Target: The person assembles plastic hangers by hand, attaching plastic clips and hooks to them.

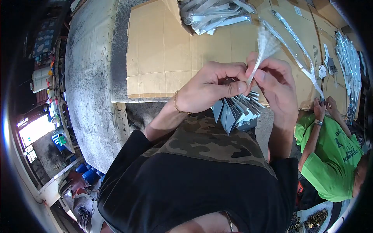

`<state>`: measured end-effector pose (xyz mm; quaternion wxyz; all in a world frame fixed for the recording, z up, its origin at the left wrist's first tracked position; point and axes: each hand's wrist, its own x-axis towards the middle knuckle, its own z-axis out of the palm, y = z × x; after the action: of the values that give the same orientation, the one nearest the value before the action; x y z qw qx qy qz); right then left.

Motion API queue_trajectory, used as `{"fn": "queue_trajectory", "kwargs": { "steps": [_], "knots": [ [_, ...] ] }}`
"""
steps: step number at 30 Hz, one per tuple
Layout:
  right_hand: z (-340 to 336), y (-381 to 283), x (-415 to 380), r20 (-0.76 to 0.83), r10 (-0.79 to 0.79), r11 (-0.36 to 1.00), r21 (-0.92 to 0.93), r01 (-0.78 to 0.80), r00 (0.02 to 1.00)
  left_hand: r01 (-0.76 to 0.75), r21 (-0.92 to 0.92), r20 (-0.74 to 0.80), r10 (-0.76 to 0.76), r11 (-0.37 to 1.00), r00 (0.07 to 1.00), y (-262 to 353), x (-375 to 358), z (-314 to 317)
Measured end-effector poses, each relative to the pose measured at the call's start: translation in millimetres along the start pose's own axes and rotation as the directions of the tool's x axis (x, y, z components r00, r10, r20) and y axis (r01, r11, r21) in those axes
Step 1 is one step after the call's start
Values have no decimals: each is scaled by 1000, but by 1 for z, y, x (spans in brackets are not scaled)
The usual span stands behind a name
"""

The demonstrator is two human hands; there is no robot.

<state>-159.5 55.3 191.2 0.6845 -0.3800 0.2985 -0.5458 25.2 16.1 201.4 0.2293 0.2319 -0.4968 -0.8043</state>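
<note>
A bunch of dark grey hang tags (230, 113) dangles in a fan just below my hands, above my lap. White strings (265, 43) spread upward from between my fingers, blurred at their tips. My left hand (208, 86) is closed, its thumb and fingertips pinching near the base of the strings, over the tags. Around the same strings my right hand (279, 83) is closed as well, its thumb pressed near them. How the strings join the tags is hidden by my fingers.
Flattened cardboard (163, 50) covers the table. Plastic-wrapped straps (213, 15) are heaped at the back; more wrapped straps (349, 66) hang at the right. A co-worker in a green shirt (330, 159) handles a long strap (307, 72). A pale, smudged surface (87, 77) stands left.
</note>
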Motion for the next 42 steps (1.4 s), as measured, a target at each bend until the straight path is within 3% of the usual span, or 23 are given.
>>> {"fn": "queue_trajectory", "kwargs": {
  "steps": [4, 6, 10, 12, 19, 21, 25, 27, 28, 30, 34, 36, 37, 39, 42],
  "knots": [
    [3, 3, 0, -29, -14, 1000, 21, 14, 999, -12, 72, -7, 13, 997, 1000, -2, 1, -4],
    [-2, 7, 0, 7, 59, 992, 113, -60, 998, -49, 204, -4, 51, 978, 999, -6, 1, -7],
    [0, 13, -1, -14, 22, 981, 193, -19, 1000, -86, 249, -16, 93, 965, 996, -4, 1, -4],
    [-4, 16, -1, 17, 63, 982, 175, -65, 998, -142, 461, -17, 169, 876, 985, 1, 0, -1],
    [2, 19, 1, 74, 71, 958, 273, -89, 995, -241, 635, -30, 335, 734, 942, 0, 1, 6],
    [10, 21, -2, -61, 87, 981, 178, -75, 994, -224, 647, -48, 332, 729, 942, 0, 0, 6],
    [19, 15, -3, -153, 46, 996, 86, -33, 987, -158, 641, -115, 298, 751, 948, 2, -1, 7],
    [22, 16, -5, -318, -213, 928, -361, 90, 924, -153, 620, -211, 352, 769, 912, 1, 0, 8],
    [21, 17, -7, -313, -211, 928, -362, 89, 926, -153, 621, -215, 355, 769, 910, 1, -1, 8],
    [20, 19, -12, -256, -413, 715, -685, 137, 874, -110, 754, -197, 382, 648, 903, 2, -4, 6],
    [29, 18, -14, -220, -446, 658, -738, 152, 867, -89, 788, -216, 408, 610, 887, -1, -3, 11],
    [28, 19, -13, -253, -435, 661, -741, 116, 864, -102, 880, -189, 538, 464, 821, -3, -3, 13],
    [28, 19, -12, -251, -436, 661, -741, 118, 864, -101, 881, -188, 539, 462, 821, -3, -3, 13],
    [27, 18, -13, -258, -380, 706, -701, 99, 888, -121, 957, -79, 637, 264, 766, -3, -2, 13],
    [24, 18, -13, -303, -311, 787, -613, 65, 901, -130, 971, -32, 649, 199, 760, -4, -1, 12]
  ]
}}
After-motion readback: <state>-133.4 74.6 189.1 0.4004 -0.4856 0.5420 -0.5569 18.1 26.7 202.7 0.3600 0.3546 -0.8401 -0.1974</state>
